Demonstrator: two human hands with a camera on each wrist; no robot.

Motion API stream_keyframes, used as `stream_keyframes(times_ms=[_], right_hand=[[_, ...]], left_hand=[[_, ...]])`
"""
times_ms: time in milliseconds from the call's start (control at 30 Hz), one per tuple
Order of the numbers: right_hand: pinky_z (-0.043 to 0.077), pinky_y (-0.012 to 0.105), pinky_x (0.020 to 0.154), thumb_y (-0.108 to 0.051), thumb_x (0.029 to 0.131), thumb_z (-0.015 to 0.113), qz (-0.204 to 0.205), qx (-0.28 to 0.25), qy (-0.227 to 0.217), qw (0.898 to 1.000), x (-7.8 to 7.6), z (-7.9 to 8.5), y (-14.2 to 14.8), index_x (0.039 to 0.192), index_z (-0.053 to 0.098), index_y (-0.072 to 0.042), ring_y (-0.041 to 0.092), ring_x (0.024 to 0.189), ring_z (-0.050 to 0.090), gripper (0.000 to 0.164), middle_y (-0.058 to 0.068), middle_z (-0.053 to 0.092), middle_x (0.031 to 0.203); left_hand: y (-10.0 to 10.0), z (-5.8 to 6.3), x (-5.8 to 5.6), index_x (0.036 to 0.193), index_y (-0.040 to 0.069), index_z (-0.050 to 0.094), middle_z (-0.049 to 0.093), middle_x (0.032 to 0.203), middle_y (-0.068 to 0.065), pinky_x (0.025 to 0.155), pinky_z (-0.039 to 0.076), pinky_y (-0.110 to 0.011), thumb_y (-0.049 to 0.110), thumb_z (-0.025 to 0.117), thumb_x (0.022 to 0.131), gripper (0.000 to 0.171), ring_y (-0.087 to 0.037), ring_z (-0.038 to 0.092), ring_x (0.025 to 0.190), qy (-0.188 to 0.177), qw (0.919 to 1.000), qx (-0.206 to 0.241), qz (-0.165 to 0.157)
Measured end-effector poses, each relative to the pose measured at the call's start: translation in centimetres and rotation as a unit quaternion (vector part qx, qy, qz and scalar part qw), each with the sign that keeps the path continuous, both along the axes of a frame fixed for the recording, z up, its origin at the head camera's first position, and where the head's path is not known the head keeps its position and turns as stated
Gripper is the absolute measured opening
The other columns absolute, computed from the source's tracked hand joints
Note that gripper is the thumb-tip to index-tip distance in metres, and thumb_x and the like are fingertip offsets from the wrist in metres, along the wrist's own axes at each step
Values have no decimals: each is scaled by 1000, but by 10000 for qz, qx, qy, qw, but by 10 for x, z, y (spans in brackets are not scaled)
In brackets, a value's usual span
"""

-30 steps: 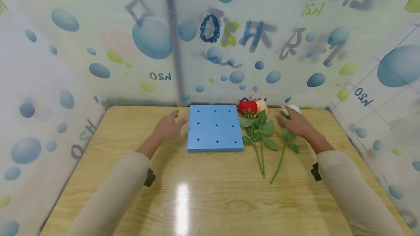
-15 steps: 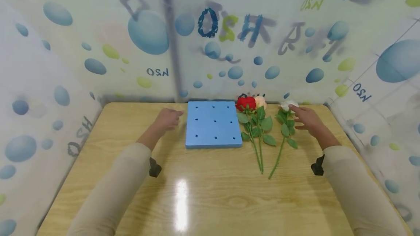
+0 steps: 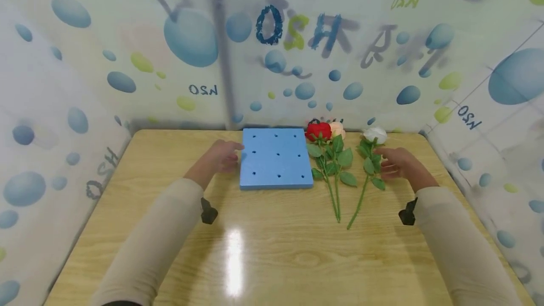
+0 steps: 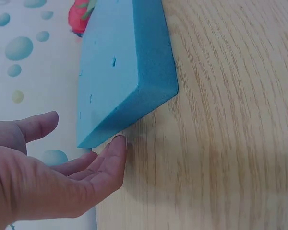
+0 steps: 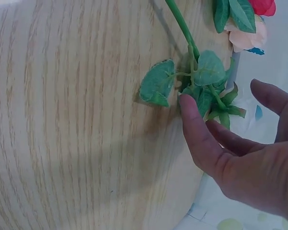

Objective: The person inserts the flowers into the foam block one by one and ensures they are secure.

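Note:
A flat blue foam block with rows of small holes lies at the back of the table. At its left edge is my left hand, fingers loosely bent and fingertips close to the side; the left wrist view shows nothing between thumb and fingers. To the right lies an artificial white rose with a green stem. My right hand hovers at the right side of its leaves, thumb spread from the fingers, one fingertip overlapping the leaves in the right wrist view.
Between the block and the white rose, a red rose and a peach rose lie side by side with stems toward me. A patterned curtain wall stands behind the wooden table.
My right hand has come down from the white bloom to the leaves. After drawing back a little, the left hand has moved right to the block's edge. The block and roses lie as before.

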State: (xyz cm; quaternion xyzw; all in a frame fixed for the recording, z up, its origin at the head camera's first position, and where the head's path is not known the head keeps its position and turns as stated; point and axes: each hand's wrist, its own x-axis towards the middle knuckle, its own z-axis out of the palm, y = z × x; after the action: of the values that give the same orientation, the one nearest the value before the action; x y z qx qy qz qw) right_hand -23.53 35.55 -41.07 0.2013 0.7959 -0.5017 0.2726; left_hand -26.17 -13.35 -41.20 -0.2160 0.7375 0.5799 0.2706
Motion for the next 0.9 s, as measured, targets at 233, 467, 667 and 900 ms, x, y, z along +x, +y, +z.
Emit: stream_keyframes(times_ms=[233,467,667,900], right_hand=[[55,39,91,-36,98,50,-129,81,63,9999,0,-5,-6,151,11,9,36,117,50,79,35,24,149],[58,38,84,-30,96,56,-175,297,67,9994,-1,-13,-12,148,14,13,29,100,58,80,35,31,145],[60,36,77,-29,95,58,-121,653,34,9978,-6,-23,-15,144,25,15,20,80,63,74,29,46,126],[60,34,69,-23,92,60,-216,946,121,9952,-10,-27,-19,138,32,14,17,71,60,65,17,49,101]], left_hand=[[6,-1,-1,151,5,21,43,143,-20,102,47,-45,20,62,93,73,-34,45,129,-123,9999,-58,13],[13,-12,-2,145,2,32,46,141,-18,100,47,-44,13,66,88,67,-32,48,127,-47,9995,-299,-12],[21,-21,-3,137,-1,43,49,133,-15,94,51,-40,5,67,86,56,-29,51,117,82,9967,-810,-41],[28,-23,-3,122,-4,54,51,105,-10,70,51,-30,1,66,86,38,-23,49,88,323,9903,-1337,-215]])
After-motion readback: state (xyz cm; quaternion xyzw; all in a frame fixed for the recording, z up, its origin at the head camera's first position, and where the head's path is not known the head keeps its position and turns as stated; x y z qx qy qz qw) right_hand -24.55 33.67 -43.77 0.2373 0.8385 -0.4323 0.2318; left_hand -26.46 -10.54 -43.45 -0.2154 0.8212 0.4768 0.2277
